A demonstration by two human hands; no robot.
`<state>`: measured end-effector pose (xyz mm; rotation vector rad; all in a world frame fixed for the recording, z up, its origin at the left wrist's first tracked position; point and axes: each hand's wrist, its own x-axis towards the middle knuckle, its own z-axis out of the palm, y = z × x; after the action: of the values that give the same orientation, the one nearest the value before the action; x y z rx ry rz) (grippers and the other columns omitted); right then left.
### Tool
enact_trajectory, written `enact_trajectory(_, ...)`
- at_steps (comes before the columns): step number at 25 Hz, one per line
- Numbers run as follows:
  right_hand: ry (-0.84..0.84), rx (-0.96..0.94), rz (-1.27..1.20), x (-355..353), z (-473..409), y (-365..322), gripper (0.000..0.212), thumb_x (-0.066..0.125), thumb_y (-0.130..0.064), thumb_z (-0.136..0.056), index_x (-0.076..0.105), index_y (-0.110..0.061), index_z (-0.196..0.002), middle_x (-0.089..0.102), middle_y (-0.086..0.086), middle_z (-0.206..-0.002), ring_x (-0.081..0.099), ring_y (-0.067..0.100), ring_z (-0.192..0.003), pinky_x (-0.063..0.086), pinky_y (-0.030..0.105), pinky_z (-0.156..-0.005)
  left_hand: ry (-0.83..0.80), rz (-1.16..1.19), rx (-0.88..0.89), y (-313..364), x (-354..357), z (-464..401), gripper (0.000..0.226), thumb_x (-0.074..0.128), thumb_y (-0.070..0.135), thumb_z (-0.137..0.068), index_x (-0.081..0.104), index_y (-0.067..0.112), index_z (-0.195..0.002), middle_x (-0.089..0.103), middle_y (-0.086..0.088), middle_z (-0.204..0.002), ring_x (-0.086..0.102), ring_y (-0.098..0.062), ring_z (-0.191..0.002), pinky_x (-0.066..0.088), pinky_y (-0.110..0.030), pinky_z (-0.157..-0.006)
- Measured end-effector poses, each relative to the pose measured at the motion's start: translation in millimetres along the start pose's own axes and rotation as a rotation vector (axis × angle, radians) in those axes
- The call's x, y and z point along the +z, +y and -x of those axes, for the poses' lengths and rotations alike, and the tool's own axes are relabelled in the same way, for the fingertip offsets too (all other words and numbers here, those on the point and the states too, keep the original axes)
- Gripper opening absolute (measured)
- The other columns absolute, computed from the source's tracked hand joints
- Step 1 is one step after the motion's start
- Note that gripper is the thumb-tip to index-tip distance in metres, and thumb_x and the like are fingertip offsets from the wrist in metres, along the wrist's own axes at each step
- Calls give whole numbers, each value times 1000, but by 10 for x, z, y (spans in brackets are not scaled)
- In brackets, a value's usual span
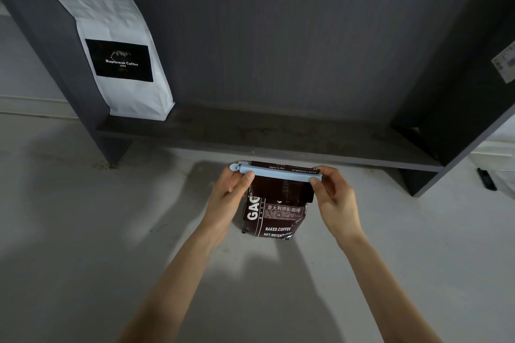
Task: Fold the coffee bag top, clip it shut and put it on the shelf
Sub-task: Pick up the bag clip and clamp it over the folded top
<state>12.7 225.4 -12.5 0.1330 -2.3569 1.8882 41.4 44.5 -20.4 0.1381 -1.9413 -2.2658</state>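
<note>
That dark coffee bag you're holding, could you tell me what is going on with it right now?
A person holds the dark coffee bag in front of a dark shelf. Its top is folded over, and a light blue clip sits across the fold. The left hand pinches the clip's hinge end and the right hand pinches the other end. The bag is not yet on the shelf, where a white coffee bag already stands at the left end.

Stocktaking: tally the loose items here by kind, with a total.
Coffee bags: 2, the dark bag in the hands and the white bag on the shelf
Clips: 1, the blue clip
Total: 3
</note>
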Motion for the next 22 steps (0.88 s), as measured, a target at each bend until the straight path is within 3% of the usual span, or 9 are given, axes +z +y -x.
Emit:
enact_trajectory(9,18,-9,20,6,1,-3,13,51,-10,-87,53,-16,-98,61,5,-88,58,16,-88,46,4,-61,53,158,8,-50,117,0,12,49,12,-87,54,23,-86,65,7,-84,63,4,-72,48,-9,-58)
enact_trajectory(16,31,-8,-13,31,19,6,15,53,-11,-86,55,-18,-99,61,-2,-83,59,12,-83,47,3,-63,31,44,18,-67,69,-8,10,50,20,-87,56,27,-89,64,11,-92,61,5,-83,48,-15,-72)
enact_trajectory(19,33,15,-55,27,44,36,25,54,-14,-86,54,-19,-110,61,-1,-86,60,13,-87,49,9,-71,30,11,36,-106,64,10,15,51,18,-87,57,29,-94,65,14,-96,61,8,-89,49,-11,-75)
enact_trajectory(22,-32,77,-51,45,89,168,35,54,-12,-85,48,-15,-120,63,3,-108,60,17,-102,48,28,-91,-24,-71,6,-259,18,46,24,59,22,-80,57,36,-100,69,21,-96,61,6,-96,48,-7,-76)
